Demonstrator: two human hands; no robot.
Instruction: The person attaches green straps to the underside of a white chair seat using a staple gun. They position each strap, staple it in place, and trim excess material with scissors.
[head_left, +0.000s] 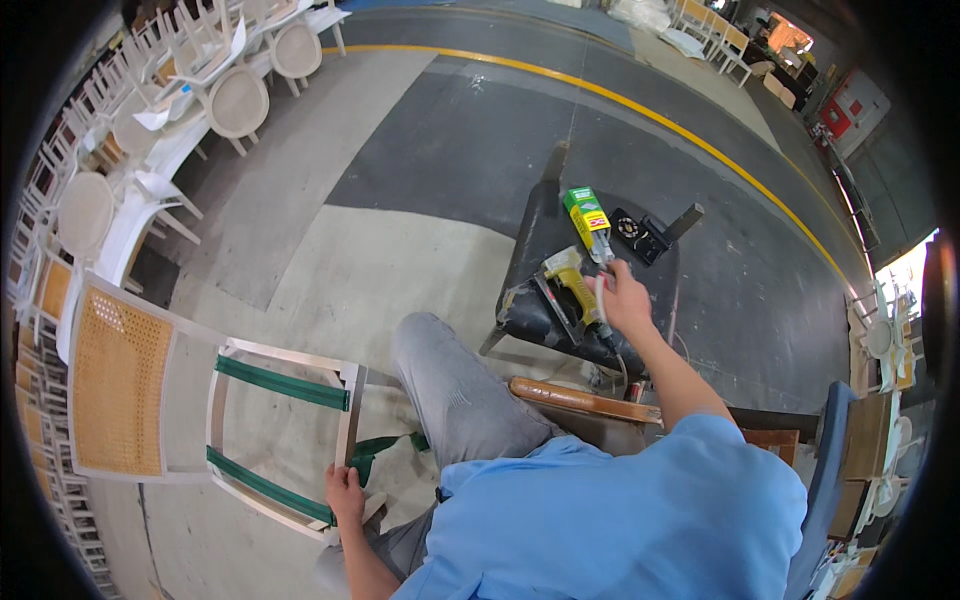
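Observation:
At the left, a pale wooden chair frame (345,420) with a woven cane back (122,375) lies beside my knee. Green webbing straps (283,383) cross its open seat. My left hand (345,493) is closed around the near corner of the seat rail, beside a loose green strap end (372,452). Over a dark, worn chair seat (530,312), the fingers of my right hand (625,298) pinch grey staples (601,247) at the mouth of a green and yellow box (586,212). A yellow staple gun (572,290) lies next to that hand.
A black device with a round face (640,235) sits beside the box. A wood-handled hammer (580,397) lies near my right thigh. Stacked white chairs (160,110) crowd the left side. A yellow line (600,90) curves across the floor, with more chairs (725,45) beyond.

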